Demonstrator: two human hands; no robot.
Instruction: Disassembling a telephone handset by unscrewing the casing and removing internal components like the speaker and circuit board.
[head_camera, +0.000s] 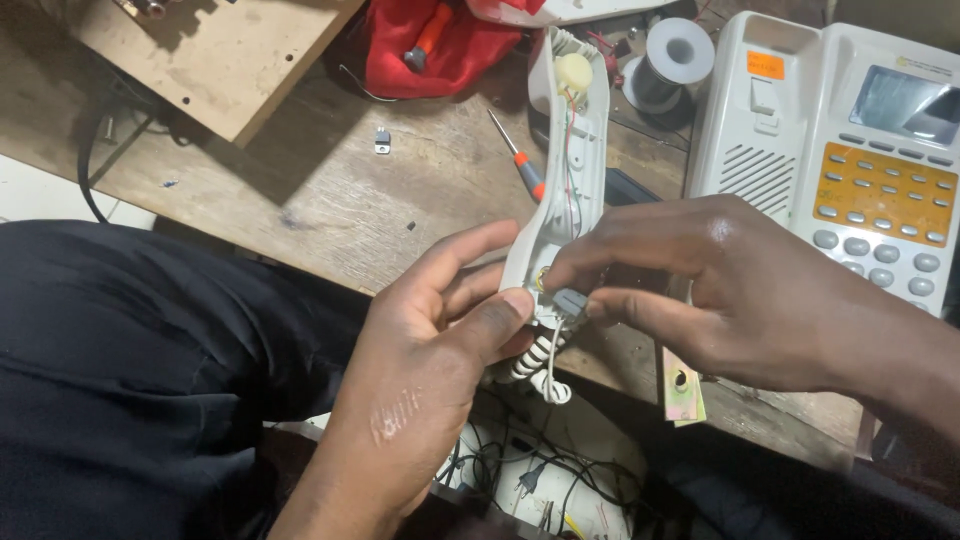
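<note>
My left hand (440, 320) grips the lower end of an opened white telephone handset (570, 150), thumb pressed on its edge. Inside the handset shell I see a round cream earpiece part (574, 71) and thin red and white wires. My right hand (700, 285) pinches a small grey part (570, 301) at the handset's lower end, fingers closed on it. A white coiled cord (540, 365) hangs from that end. The white telephone base (790, 120) with grey keys on an orange panel stands to the right on the wooden bench (330, 190).
An orange-handled screwdriver (520, 160) lies beside the handset. A solder spool (668, 62) and red cloth (420, 50) sit at the back. A wooden board (220, 55) lies at the top left. Tangled cables (520, 470) lie below the bench. My dark trousers (150, 370) fill the left.
</note>
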